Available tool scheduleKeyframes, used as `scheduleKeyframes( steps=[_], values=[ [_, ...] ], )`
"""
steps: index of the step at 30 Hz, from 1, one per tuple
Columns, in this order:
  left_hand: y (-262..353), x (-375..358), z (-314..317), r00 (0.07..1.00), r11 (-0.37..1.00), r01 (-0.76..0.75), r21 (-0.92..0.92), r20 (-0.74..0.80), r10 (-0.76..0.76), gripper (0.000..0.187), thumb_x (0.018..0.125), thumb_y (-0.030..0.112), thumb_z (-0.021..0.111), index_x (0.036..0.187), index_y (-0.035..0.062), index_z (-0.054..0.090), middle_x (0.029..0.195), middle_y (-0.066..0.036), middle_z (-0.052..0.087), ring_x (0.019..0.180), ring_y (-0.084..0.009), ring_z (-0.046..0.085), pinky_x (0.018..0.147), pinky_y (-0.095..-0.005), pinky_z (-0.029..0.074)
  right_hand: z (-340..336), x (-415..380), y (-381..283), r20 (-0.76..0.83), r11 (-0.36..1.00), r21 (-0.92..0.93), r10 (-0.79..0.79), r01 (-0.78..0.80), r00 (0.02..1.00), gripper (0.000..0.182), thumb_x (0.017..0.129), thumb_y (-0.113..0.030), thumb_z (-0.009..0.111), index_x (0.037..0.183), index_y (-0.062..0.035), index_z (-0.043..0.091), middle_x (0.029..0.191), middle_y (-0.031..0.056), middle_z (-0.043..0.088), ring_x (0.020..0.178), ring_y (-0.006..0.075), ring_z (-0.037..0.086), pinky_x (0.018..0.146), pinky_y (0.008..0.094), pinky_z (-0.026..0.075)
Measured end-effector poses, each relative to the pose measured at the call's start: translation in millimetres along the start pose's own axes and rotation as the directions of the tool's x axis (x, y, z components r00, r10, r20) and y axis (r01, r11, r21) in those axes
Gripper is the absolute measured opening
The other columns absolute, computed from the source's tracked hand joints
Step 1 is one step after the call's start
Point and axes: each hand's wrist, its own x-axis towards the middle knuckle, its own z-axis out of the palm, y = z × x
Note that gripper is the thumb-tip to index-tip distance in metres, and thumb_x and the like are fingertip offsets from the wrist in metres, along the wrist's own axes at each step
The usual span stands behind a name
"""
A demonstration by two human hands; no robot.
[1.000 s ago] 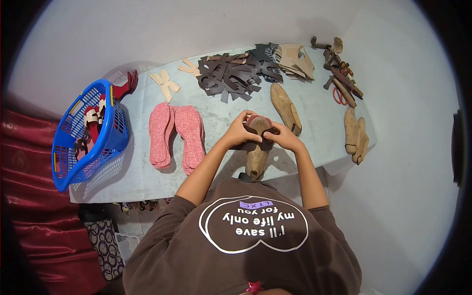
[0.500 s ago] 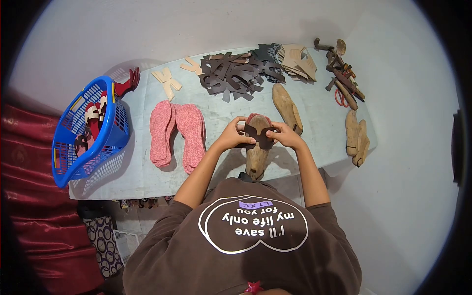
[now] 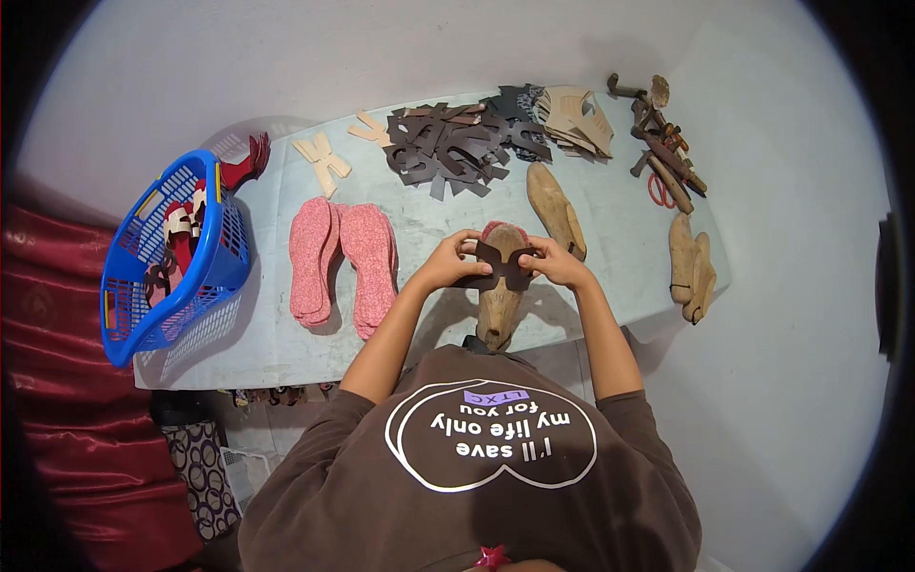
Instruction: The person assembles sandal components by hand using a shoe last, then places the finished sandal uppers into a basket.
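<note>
1. Two hands are on one job. Half a second ago my left hand (image 3: 448, 265) sat a touch lower on the dark strap piece (image 3: 503, 266); now it has crept up slightly, while my right hand (image 3: 558, 264) has hardly shifted. A full second back both hands were cupped tight over the toe, hiding the strap almost wholly.
2. Nearest to me, the heel end of the wooden last (image 3: 498, 310) hangs at the table (image 3: 238, 357) edge, just above my shirt. I cannot see what props it up underneath.
3. Both hands pinch the strap piece by its two ends, left on the left tab, right on the right, stretching it flat across the upper part of the last. My wrists angle inward and my forearms run up from my chest in a narrow V.
4. My fingertips cover the strap's ends, so how far it wraps down the sides is hidden. A pink insole (image 3: 503, 232) peeks out just beyond the strap, mostly covered.
5. Left of my arm lie the pink insoles (image 3: 343, 262) in a stack; how many I cannot tell.
6. Farther left, the blue basket (image 3: 224, 257) overhangs the table, its contents only partly legible.
7. Beyond my hands rests a spare last (image 3: 556, 208), and more lasts (image 3: 691, 262) at the right edge.
8. Farthest off are the dark cut pieces (image 3: 448, 145), tan cut pieces (image 3: 577, 119) and a jumble of tools (image 3: 662, 143).
</note>
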Motion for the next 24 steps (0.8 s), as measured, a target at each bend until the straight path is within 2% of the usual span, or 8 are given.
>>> scheduleKeyframes(
  steps=[2, 3, 5, 9, 16, 21, 23, 24],
  values=[
    [-5, -4, -8, 0.992, 0.975, -0.082, 0.205, -0.080, 0.100, 0.053, 0.066, 0.012, 0.071, 0.111, 0.0008, 0.046, 0.098, -0.007, 0.059, 0.089, -0.0153, 0.054, 0.078, -0.0277, 0.042, -2, 0, 4, 0.005, 1.000, 0.003, 0.000, 0.000, 1.000, 0.046, 0.075, -0.037, 0.062, 0.109, -0.0067, 0.053, 0.085, -0.0012, 0.057, 0.072, 0.0069, 0.051, 0.060, 0.0218, 0.043],
    [-11, -6, -15, 0.992, 0.976, -0.081, 0.204, -0.077, 0.099, 0.053, 0.066, 0.012, 0.071, 0.111, 0.0008, 0.046, 0.098, -0.007, 0.059, 0.089, -0.0153, 0.054, 0.078, -0.0277, 0.042, -3, -1, 5, 0.012, 1.000, 0.004, -0.004, 0.004, 1.000, 0.048, 0.075, -0.038, 0.062, 0.109, -0.0062, 0.052, 0.085, -0.0013, 0.058, 0.072, 0.0066, 0.052, 0.060, 0.0212, 0.043],
    [-21, -11, -30, 0.995, 0.998, 0.055, -0.010, 0.087, -0.054, 0.044, 0.072, 0.014, 0.066, 0.111, 0.0005, 0.048, 0.097, -0.006, 0.058, 0.089, -0.0138, 0.054, 0.078, -0.0275, 0.042, -3, -5, 1, 0.000, 1.000, 0.003, 0.000, 0.000, 1.000, 0.045, 0.076, -0.037, 0.062, 0.108, -0.0062, 0.053, 0.082, -0.0016, 0.057, 0.071, 0.0068, 0.051, 0.059, 0.0215, 0.043],
    [-22, -25, -36, 0.955, 0.957, 0.288, -0.045, 0.084, -0.283, 0.027, 0.075, 0.012, 0.064, 0.098, 0.0012, 0.055, 0.085, -0.004, 0.059, 0.076, -0.0104, 0.056, 0.068, -0.0233, 0.047, -4, -8, 5, -0.026, 0.998, 0.057, 0.010, -0.008, 1.000, 0.041, 0.076, -0.034, 0.062, 0.105, -0.0059, 0.053, 0.077, -0.0017, 0.056, 0.068, 0.0071, 0.051, 0.059, 0.0218, 0.043],
    [-46, -17, -29, 0.989, 0.983, 0.017, -0.181, -0.143, -0.044, 0.016, 0.076, 0.004, 0.061, 0.090, -0.0006, 0.056, 0.082, -0.006, 0.058, 0.074, -0.0123, 0.057, 0.069, -0.0241, 0.049, -6, -9, 6, -0.011, 0.996, 0.083, 0.027, -0.026, 1.000, 0.040, 0.076, -0.030, 0.062, 0.106, -0.0057, 0.053, 0.078, -0.0019, 0.056, 0.067, 0.0067, 0.051, 0.059, 0.0215, 0.042],
    [-87, 9, -6, 0.983, 0.931, -0.018, -0.365, -0.175, -0.050, 0.017, 0.077, 0.005, 0.060, 0.093, -0.0001, 0.056, 0.087, -0.007, 0.059, 0.078, -0.0140, 0.058, 0.070, -0.0258, 0.049, -4, -8, 3, 0.015, 0.997, 0.076, -0.009, 0.008, 1.000, 0.040, 0.076, -0.028, 0.063, 0.108, -0.0055, 0.053, 0.085, -0.0026, 0.057, 0.070, 0.0058, 0.050, 0.060, 0.0209, 0.042],
    [-95, 14, 8, 0.990, 0.809, -0.045, -0.585, -0.135, -0.042, 0.020, 0.078, 0.008, 0.060, 0.096, 0.0021, 0.055, 0.090, -0.006, 0.059, 0.081, -0.0147, 0.058, 0.073, -0.0276, 0.049, -5, -8, 6, 0.002, 0.998, 0.070, -0.003, 0.003, 1.000, 0.040, 0.076, -0.029, 0.063, 0.108, -0.0055, 0.053, 0.085, -0.0025, 0.057, 0.071, 0.0061, 0.050, 0.060, 0.0211, 0.042],
    [-92, 14, 12, 0.990, 0.803, 0.006, -0.597, -0.107, -0.088, 0.023, 0.078, 0.010, 0.060, 0.100, 0.0050, 0.053, 0.092, -0.006, 0.058, 0.084, -0.0156, 0.058, 0.076, -0.0303, 0.048, -5, -9, 7, -0.007, 0.998, 0.064, 0.003, -0.002, 1.000, 0.040, 0.076, -0.029, 0.063, 0.108, -0.0056, 0.053, 0.085, -0.0023, 0.057, 0.071, 0.0063, 0.051, 0.060, 0.0212, 0.042]
  ],
)
